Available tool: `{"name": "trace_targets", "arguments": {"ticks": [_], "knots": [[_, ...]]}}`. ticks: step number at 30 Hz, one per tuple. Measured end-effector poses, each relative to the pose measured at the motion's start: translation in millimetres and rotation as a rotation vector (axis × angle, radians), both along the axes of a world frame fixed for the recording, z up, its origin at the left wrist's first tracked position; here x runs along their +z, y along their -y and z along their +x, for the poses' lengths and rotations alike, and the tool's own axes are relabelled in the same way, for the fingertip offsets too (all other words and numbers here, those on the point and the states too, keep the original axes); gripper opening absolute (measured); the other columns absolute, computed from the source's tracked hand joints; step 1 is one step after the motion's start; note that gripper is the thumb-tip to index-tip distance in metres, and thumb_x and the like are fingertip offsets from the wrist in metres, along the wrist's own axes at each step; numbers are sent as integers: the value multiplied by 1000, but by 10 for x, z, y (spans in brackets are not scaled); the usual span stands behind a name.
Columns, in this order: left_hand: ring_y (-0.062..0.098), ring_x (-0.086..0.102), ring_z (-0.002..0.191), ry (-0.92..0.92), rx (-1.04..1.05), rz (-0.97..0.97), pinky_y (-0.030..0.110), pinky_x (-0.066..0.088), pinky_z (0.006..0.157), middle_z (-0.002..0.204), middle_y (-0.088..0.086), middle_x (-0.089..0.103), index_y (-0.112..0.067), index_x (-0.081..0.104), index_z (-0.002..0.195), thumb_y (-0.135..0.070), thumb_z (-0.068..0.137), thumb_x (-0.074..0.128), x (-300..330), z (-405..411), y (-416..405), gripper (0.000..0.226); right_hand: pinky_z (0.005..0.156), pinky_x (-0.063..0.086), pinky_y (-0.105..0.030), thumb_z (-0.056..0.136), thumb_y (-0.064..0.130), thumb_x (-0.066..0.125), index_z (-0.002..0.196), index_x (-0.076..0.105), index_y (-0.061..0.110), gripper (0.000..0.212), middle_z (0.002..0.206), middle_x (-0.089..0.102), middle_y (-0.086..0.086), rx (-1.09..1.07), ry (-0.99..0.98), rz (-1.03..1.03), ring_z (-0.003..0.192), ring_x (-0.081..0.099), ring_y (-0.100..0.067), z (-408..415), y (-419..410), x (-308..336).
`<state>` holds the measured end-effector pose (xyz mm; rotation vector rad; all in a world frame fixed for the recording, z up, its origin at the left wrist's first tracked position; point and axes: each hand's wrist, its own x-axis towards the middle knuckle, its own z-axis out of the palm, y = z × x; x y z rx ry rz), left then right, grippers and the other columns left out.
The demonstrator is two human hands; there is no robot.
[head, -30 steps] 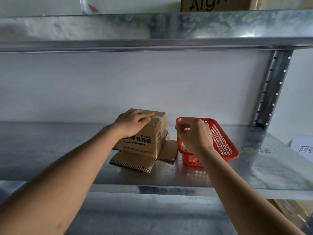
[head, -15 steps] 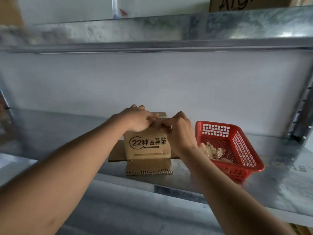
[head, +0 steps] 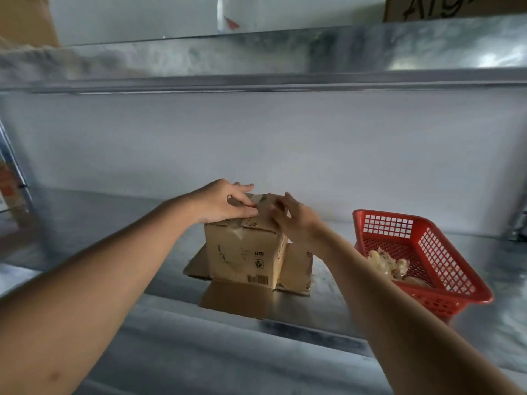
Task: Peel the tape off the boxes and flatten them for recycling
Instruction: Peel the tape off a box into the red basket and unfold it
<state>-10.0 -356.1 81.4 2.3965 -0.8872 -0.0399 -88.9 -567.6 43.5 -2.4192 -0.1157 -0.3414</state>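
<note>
Cardboard box (head: 245, 252) sat beneath both hands' fingers; left hand (head: 219, 203) pressed its top, fingers extended; right hand (head: 293, 220) pinched the tape (head: 263, 203).

A small cardboard box (head: 245, 252) stands on a metal shelf (head: 328, 306) with its bottom flaps splayed flat. The left hand (head: 221, 203) presses on the box top; the right hand (head: 293, 220) pinches a raised strip of tape (head: 263, 205). Right of the box sits a red basket (head: 422, 258) holding crumpled tape (head: 387, 266).

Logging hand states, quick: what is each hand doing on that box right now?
Left hand: fingers flat, pressing the box top.
Right hand: pinching a strip of tape.
</note>
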Motion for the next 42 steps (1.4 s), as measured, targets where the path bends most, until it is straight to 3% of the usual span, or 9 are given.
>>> {"name": "trace_targets", "arguments": {"ticks": [6,9,11,14,21,25,31,36,42], "knots": [[-12,57,121,-16,-37,-115,25,40,112,125,-32,66,-37,78,116,-74,72,70,-122,126,-97,58,99,49,-33,100,19,62,120,71,22,22,125,65,0,-35,313,36,114,61,-17,23,-92,-30],[-11,61,111,-17,-62,-164,25,46,107,117,-26,71,-35,77,118,-61,86,68,-119,204,-89,42,86,53,-27,92,46,71,103,76,33,18,106,67,12,86,538,52,98,63,-3,-116,-214,1],[-11,61,111,-20,-103,-196,25,46,107,120,-21,71,-31,78,116,-37,96,69,-147,241,-86,22,84,52,-23,77,68,73,109,73,41,42,109,65,18,179,416,-135,100,61,0,-192,-321,11],[-15,58,113,-49,-144,-232,20,42,110,128,-18,68,-29,79,111,-24,99,67,-217,236,-95,17,81,56,-42,81,40,78,110,76,36,30,110,67,10,148,449,-325,101,61,-13,-209,-440,-23],[6,53,133,22,-123,-178,14,33,111,143,-6,62,-24,72,128,-12,109,47,-269,248,-105,33,63,41,-14,87,20,78,74,73,37,22,72,66,24,24,442,48,71,60,0,-200,-547,-8],[11,52,135,37,-111,-124,33,36,118,139,-7,63,-25,70,129,-11,109,46,-260,269,-98,34,74,54,-28,88,23,78,73,73,38,22,77,73,14,-105,312,202,80,69,-6,-142,-561,14],[-4,57,118,7,-114,-128,19,39,102,119,-28,64,-37,71,124,-14,109,46,-250,194,-125,37,66,48,-19,90,25,72,81,76,24,10,75,72,16,-360,357,327,78,65,1,-99,-464,-24],[20,47,132,191,16,55,31,36,112,144,2,48,-18,58,140,-32,106,53,-130,104,-111,37,79,55,-30,89,31,76,87,79,20,12,87,75,10,-356,290,257,91,69,-10,-117,-371,-69],[25,52,69,289,232,118,35,46,68,77,4,51,-7,48,69,-32,100,53,-41,-166,30,39,77,58,-33,92,38,73,93,81,21,18,90,77,8,-447,340,193,89,70,-13,-137,-399,-126]]}}
